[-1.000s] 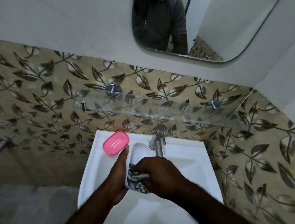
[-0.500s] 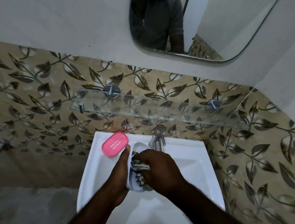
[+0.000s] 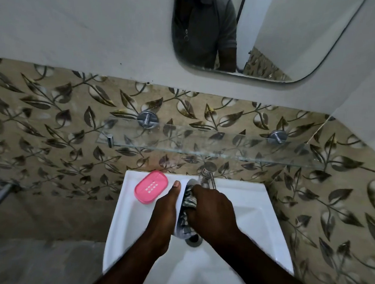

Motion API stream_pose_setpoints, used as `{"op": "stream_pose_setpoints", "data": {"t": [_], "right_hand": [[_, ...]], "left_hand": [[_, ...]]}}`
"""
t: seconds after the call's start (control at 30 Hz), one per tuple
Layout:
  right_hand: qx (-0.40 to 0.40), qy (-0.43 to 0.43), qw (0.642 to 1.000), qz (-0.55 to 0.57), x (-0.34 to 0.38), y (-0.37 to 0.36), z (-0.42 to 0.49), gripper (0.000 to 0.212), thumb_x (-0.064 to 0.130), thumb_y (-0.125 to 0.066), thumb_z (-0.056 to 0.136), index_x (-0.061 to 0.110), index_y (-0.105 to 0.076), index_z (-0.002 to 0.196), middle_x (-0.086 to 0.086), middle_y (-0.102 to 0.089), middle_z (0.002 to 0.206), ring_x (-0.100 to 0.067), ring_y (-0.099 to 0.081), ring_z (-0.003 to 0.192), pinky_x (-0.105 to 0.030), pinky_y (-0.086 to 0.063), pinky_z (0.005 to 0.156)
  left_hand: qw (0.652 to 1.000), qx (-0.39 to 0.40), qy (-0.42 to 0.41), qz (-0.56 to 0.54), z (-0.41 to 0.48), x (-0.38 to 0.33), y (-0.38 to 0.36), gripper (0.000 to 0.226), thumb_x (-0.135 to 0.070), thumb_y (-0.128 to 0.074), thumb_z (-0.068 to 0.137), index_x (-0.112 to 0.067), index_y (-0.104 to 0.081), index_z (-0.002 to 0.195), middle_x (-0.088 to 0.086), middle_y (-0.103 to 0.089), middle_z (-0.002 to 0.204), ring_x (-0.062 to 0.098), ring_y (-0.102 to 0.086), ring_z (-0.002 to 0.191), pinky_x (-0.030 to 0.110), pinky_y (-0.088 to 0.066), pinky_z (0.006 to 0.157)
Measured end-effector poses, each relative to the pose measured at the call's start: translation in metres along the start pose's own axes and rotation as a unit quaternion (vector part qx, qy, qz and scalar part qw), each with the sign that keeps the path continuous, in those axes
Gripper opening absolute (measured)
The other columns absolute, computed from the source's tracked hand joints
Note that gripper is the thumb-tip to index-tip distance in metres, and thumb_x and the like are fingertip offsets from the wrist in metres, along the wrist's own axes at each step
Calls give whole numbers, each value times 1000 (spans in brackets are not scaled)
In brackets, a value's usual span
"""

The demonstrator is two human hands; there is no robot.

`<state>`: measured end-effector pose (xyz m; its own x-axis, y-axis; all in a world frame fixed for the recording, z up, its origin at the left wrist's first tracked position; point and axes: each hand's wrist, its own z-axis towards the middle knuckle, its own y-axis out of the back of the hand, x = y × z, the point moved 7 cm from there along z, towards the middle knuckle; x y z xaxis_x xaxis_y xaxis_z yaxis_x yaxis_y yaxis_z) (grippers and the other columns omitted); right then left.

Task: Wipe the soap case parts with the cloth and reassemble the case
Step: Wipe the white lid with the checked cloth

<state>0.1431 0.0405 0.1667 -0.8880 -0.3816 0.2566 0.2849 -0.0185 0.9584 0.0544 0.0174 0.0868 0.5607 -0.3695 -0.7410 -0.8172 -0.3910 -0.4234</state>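
My left hand [image 3: 165, 209] grips a white soap case part [image 3: 179, 219] on its edge, over the sink bowl. My right hand [image 3: 210, 207] presses a dark patterned cloth [image 3: 188, 203] into the hollow of that white part. A pink soap case part [image 3: 151, 186] with small drain slots lies by itself on the sink's back left corner, just left of my left thumb. Most of the white part is hidden between my two hands.
The white sink [image 3: 265, 226] juts from a leaf-patterned tiled wall. A chrome tap [image 3: 207, 177] stands at its back, just beyond my right hand. The drain [image 3: 194, 240] sits under the hands. A glass shelf [image 3: 204, 143] and a mirror [image 3: 257, 35] hang above.
My right hand has slid the cloth from the near end of the white part up toward its far end by the tap. The pink part has stayed put.
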Motion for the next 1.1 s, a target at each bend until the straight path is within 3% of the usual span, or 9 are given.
{"op": "stream_pose_setpoints", "data": {"t": [0.1,0.2,0.37,0.43,0.5,0.63,0.73,0.83,1.1], "right_hand": [[35,24,993,113,15,-4,-13,4,19,-62,77,16,-64,79,-2,-71,85,-17,-63,85,-24,-39,66],[86,-28,966,242,10,-12,-13,15,15,-61,73,17,-55,60,6,-59,60,-7,-59,60,-25,-43,59],[100,-166,791,581,2,-17,-8,10,2,-59,86,0,-68,83,-12,-71,75,-23,-69,69,-31,-54,60],[23,-204,771,603,-12,-15,-5,15,11,-62,79,4,-72,89,-14,-75,84,-32,-72,80,-44,-58,72],[-43,-214,788,575,-21,-8,-2,15,14,-65,74,10,-74,86,-11,-76,82,-31,-73,81,-48,-59,76],[-89,-117,894,423,-10,6,0,9,8,-68,77,17,-71,77,8,-72,71,-3,-68,71,-23,-53,66],[-45,19,936,349,21,5,-4,32,14,-62,76,21,-72,105,14,-68,98,1,-62,92,-6,-42,79],[31,117,956,267,35,0,-9,39,22,-57,74,18,-70,112,4,-63,110,-11,-61,101,-17,-44,85],[50,241,966,-80,53,3,-14,41,11,-55,76,35,-68,107,1,-58,96,-26,-53,96,-29,-30,57]], "left_hand": [[998,-17,-61,24,3,-9,7,55,-65,-52,81,-19,-72,102,14,-76,92,33,-72,88,47,-57,81],[991,-18,-129,27,0,-25,9,32,-46,-48,95,-24,-71,100,3,-77,90,16,-73,83,30,-57,72],[992,31,-118,-29,-5,-44,0,54,-57,-49,84,-16,-65,115,16,-74,102,27,-72,93,38,-58,78],[995,43,-77,-53,-6,-42,-4,59,-57,-44,88,-11,-61,121,14,-74,100,27,-71,90,42,-56,78],[995,61,-34,-67,-12,-34,-8,51,-47,-39,97,-6,-62,118,9,-76,89,22,-73,82,40,-53,76],[998,20,-2,-59,-4,-15,-1,50,-28,-31,103,5,-44,138,21,-58,133,18,-68,105,24,-53,87],[998,44,-36,-35,3,-20,8,54,-42,-35,100,-1,-58,128,14,-75,101,16,-74,80,26,-57,68],[996,70,-58,-19,-4,-31,17,58,-59,-34,94,-16,-67,115,14,-73,108,26,-71,99,34,-57,78],[996,40,-77,21,-9,-31,17,37,-53,-43,95,-25,-65,99,3,-77,82,18,-74,75,33,-60,63]]}}
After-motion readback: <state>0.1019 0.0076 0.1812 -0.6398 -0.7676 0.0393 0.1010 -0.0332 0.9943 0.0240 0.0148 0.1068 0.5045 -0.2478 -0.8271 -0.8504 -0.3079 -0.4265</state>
